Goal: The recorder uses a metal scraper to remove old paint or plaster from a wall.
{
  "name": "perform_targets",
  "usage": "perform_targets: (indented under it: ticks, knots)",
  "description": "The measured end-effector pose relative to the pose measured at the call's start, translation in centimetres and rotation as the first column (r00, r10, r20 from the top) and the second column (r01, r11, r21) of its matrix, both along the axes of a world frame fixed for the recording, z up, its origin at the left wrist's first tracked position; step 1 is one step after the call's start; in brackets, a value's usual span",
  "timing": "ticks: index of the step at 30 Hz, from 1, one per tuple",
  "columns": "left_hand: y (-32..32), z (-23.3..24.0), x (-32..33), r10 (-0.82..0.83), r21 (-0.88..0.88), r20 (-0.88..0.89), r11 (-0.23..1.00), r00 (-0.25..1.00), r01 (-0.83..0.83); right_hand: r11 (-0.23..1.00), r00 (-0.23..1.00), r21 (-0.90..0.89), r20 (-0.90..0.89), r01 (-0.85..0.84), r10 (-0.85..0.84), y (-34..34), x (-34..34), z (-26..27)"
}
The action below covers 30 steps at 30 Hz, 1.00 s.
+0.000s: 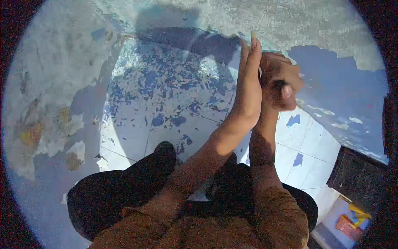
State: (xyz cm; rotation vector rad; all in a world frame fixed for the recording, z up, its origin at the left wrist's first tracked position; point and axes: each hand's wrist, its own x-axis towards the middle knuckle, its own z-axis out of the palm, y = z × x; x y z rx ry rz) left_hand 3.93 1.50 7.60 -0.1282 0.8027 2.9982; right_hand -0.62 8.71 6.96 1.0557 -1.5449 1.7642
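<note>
My left hand (250,81) is raised in front of me with its fingers straight, its edge towards the camera. Close against its right side is my right hand (279,82), curled and blurred, its thumb towards the camera. A dark patch shows inside the curl; whether it is an object or a shadow I cannot tell. The left palm is hidden. Beyond both hands rises a wall (264,18) with bare grey plaster and remnants of blue paint (326,71). Blue paint flakes (177,119) lie scattered over the white floor tiles (130,130), thickest near the wall.
Another wall (56,77), with peeling blue paint, stands at the left. My dark-trousered knees (102,196) are bent beneath my forearms. At the lower right are a dark panel (357,174) and an orange and yellow item (351,224).
</note>
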Motion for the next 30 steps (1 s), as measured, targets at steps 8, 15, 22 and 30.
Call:
perform_targets:
  ticks: [8, 15, 22, 30]
  knots:
    - [-1.2, -0.9, -1.1, -0.075, 0.364, 0.074, 0.93, 0.994, 0.043, 0.989, 0.97, 0.046, -0.206, 0.139, -0.126, -1.3, -1.6, -1.3]
    - [-0.7, -4.9, -2.4, -0.111, 0.204, -0.156, 0.969, 0.981, 0.142, 0.983, 0.978, 0.113, -0.167, 0.142, -0.122, -1.3, -1.2, -1.7]
    - [1.0, -3.3, 0.9, 0.177, 0.1, -0.316, 0.983, 0.932, -0.153, 0.999, 0.983, -0.012, -0.182, -0.041, 0.039, -0.4, 0.8, 1.5]
    - [-0.7, -5.8, -0.1, -0.059, 0.349, -0.102, 0.933, 0.993, 0.091, 0.989, 0.984, -0.016, -0.1, 0.146, -0.147, 1.5, 0.0, -2.4]
